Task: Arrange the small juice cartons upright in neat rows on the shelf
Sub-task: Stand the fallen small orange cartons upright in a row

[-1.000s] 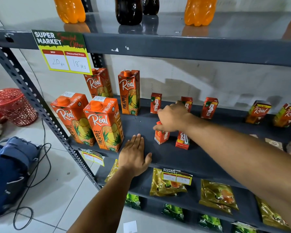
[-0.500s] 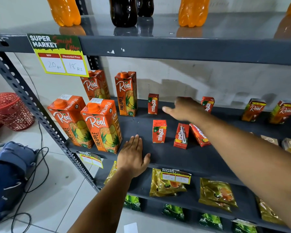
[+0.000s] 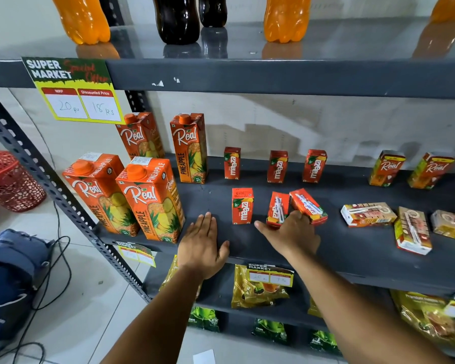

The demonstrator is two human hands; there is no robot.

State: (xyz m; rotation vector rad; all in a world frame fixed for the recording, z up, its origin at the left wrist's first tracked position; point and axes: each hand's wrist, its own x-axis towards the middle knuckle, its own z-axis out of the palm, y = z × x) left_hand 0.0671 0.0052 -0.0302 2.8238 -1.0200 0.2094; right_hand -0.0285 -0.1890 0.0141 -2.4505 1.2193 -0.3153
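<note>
Three small red Maaza cartons [image 3: 232,163] stand upright in a back row on the dark shelf [image 3: 352,248]. In front, another Maaza carton [image 3: 242,206] stands upright. Beside it a carton [image 3: 277,206] shows its straw side, and a tilted carton [image 3: 308,203] leans against it. My right hand [image 3: 290,233] lies at the base of these two with fingers spread, touching them. My left hand [image 3: 202,245] rests flat and open on the shelf's front edge. Small Real cartons [image 3: 386,168] stand at the back right; several more [image 3: 368,214] lie flat.
Large Real pineapple cartons [image 3: 150,198] stand at the shelf's left end. Soda bottles [image 3: 176,17] sit on the shelf above, which overhangs the cartons. Snack packets [image 3: 258,287] fill the lower shelf. A blue bag [image 3: 8,285] and a red basket [image 3: 8,179] are on the floor.
My right hand left the front-left carton standing upright, reached to the back row, then came forward and down to the two straw-side cartons. My left hand stayed put.
</note>
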